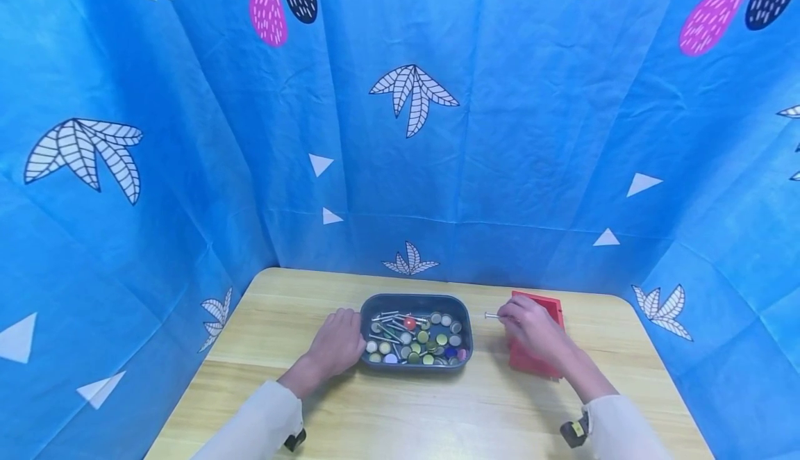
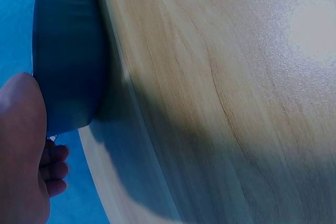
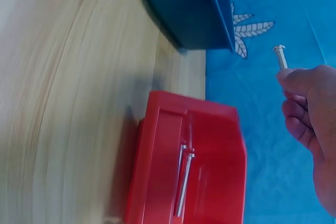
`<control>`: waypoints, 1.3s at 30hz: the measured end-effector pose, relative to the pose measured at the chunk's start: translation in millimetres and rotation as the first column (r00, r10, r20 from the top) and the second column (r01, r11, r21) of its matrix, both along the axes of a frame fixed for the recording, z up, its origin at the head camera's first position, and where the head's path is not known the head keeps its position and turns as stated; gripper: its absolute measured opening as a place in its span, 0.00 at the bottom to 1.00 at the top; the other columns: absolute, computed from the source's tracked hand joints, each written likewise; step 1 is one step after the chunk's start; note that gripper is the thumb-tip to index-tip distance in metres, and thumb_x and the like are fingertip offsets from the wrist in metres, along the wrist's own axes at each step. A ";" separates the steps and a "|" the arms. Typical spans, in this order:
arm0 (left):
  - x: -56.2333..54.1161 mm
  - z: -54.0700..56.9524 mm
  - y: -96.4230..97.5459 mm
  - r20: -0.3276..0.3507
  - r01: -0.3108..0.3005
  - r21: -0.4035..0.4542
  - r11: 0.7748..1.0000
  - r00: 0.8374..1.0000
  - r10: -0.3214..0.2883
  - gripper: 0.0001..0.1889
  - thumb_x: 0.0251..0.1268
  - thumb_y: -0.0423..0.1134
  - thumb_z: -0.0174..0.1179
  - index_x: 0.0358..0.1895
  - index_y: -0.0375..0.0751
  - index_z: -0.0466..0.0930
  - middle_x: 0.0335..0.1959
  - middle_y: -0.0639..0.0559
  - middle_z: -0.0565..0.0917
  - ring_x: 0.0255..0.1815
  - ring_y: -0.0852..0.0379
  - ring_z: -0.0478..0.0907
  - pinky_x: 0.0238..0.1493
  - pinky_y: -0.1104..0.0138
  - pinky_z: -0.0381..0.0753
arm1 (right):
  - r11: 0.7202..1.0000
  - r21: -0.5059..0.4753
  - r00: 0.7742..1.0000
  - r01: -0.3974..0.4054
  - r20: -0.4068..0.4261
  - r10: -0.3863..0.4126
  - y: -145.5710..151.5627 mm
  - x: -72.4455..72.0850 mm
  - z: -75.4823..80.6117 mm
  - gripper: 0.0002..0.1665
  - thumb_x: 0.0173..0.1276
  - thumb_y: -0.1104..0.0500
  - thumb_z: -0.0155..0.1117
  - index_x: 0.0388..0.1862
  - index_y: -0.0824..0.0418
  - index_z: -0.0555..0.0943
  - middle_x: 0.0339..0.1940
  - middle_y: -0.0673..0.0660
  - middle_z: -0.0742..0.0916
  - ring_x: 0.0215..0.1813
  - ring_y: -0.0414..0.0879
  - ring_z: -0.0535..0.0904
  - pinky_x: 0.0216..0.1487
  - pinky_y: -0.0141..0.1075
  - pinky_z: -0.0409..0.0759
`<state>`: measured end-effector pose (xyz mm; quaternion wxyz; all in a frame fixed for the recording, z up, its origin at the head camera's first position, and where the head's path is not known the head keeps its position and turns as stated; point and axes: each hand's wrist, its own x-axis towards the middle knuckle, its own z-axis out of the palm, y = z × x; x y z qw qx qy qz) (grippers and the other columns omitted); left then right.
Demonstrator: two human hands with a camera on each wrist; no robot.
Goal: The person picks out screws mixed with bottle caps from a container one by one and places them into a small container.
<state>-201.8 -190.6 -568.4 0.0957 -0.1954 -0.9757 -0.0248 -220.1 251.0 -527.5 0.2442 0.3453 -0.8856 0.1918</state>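
Observation:
A dark blue-grey tray (image 1: 417,366) holds silver bolts (image 1: 389,322) together with round caps in several colours (image 1: 423,336). My left hand (image 1: 340,342) grips the tray's left end; in the left wrist view its thumb (image 2: 23,98) lies against the wall and the fingers curl beyond. To the right, my right hand (image 1: 531,324) pinches a silver bolt (image 3: 281,56) between thumb and fingers, its head pointing outward toward the tray. That hand is above a red bin (image 1: 531,361). Inside the bin, long silver bolts (image 3: 185,184) lie side by side.
Both containers stand on a light wooden table (image 1: 300,300). A blue patterned curtain (image 1: 400,182) hangs behind the table and at both sides. The tray and the red bin are a short gap apart.

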 end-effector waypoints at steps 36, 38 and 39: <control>-0.7 0.4 -0.7 -0.027 0.012 -0.010 1.000 1.000 -0.012 0.13 0.66 0.44 0.54 0.43 0.36 0.76 0.32 0.51 0.70 0.35 0.54 0.62 0.42 0.61 0.69 | 0.984 0.051 0.985 0.169 0.024 -0.171 57.3 3.0 -14.6 0.15 0.51 0.74 0.77 0.38 0.63 0.87 0.36 0.58 0.88 0.40 0.51 0.86 0.42 0.47 0.88; -0.1 0.8 -0.4 -0.030 0.014 -0.011 1.000 0.999 -0.014 0.13 0.66 0.44 0.54 0.43 0.36 0.76 0.32 0.51 0.70 0.35 0.54 0.62 0.42 0.62 0.69 | 0.982 0.068 0.984 0.175 0.017 -0.177 57.7 1.8 -16.2 0.14 0.52 0.74 0.77 0.37 0.64 0.87 0.35 0.58 0.88 0.40 0.52 0.86 0.43 0.47 0.88; 0.1 1.1 -0.2 -0.030 0.015 -0.010 1.000 0.999 -0.015 0.13 0.66 0.44 0.54 0.43 0.36 0.76 0.32 0.51 0.70 0.35 0.54 0.62 0.42 0.61 0.68 | 0.981 0.078 0.984 0.176 0.013 -0.177 57.9 0.8 -17.2 0.14 0.52 0.74 0.77 0.37 0.64 0.87 0.35 0.58 0.88 0.40 0.52 0.85 0.43 0.47 0.88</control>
